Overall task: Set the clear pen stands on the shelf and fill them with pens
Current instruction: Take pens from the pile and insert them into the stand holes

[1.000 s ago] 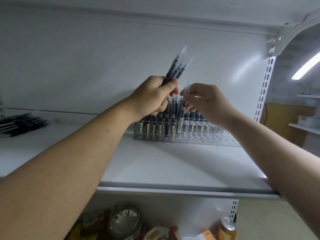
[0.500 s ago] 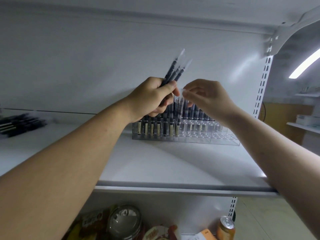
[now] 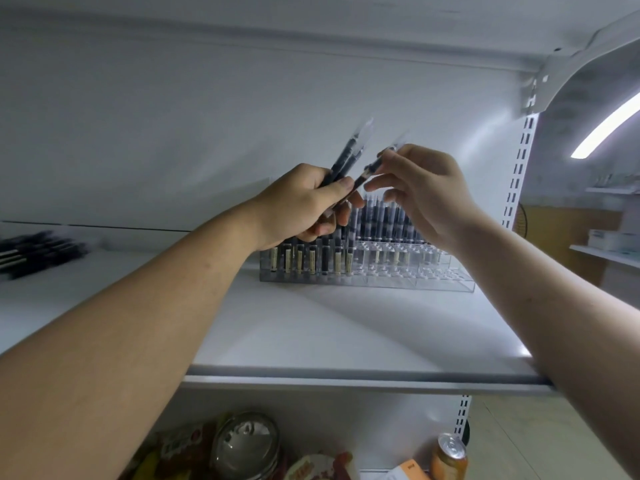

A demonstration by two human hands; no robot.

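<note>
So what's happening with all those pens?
A person is filling a clear pen stand on the white shelf. The left hand grips a bunch of pens, and the right hand pinches one pen beside that bunch, above the stand. The stand's left slots hold pens; its right slots are empty. More pens lie at the shelf's far left.

left grip [image 3: 301,206]: bare, thumbnail [image 3: 344,182] short | right grip [image 3: 429,199]: bare | forearms [image 3: 138,323]: bare to frame edge

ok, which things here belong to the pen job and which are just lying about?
Job: stand; pen bundle in left hand; single pen pinched by right hand; spare pens far left.
Idle: can, tin, snack packs, all below the shelf.
</note>
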